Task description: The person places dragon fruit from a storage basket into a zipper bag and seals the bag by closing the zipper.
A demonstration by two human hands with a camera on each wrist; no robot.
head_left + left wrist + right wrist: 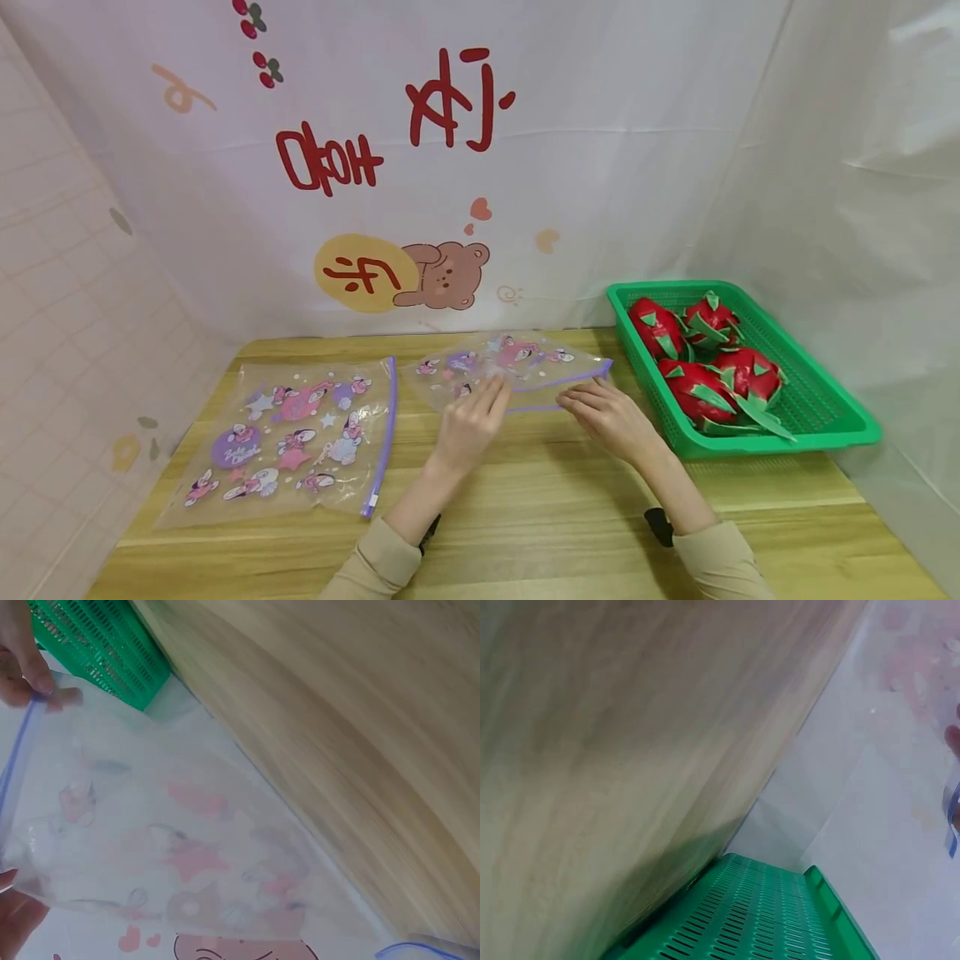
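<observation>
A clear zip bag [517, 358] with pink and purple cartoon prints and a purple zip edge lies between my hands. Its mouth stands slightly apart, showing two purple edges in the head view. My left hand [471, 423] pinches the bag near the left end of its mouth; the left wrist view shows those fingers [19, 919] at its edge. My right hand [609, 419] pinches the zip edge toward the right. In the right wrist view, only fingertips [952, 740] beside the purple strip show. A second printed zip bag [300, 442] lies flat to the left.
At the right stands a green perforated basket [832, 421] holding several red dragon fruits [697, 392] with green tips. A white printed cloth [570, 167] hangs behind the wooden table [525, 517], with more cloth at both sides.
</observation>
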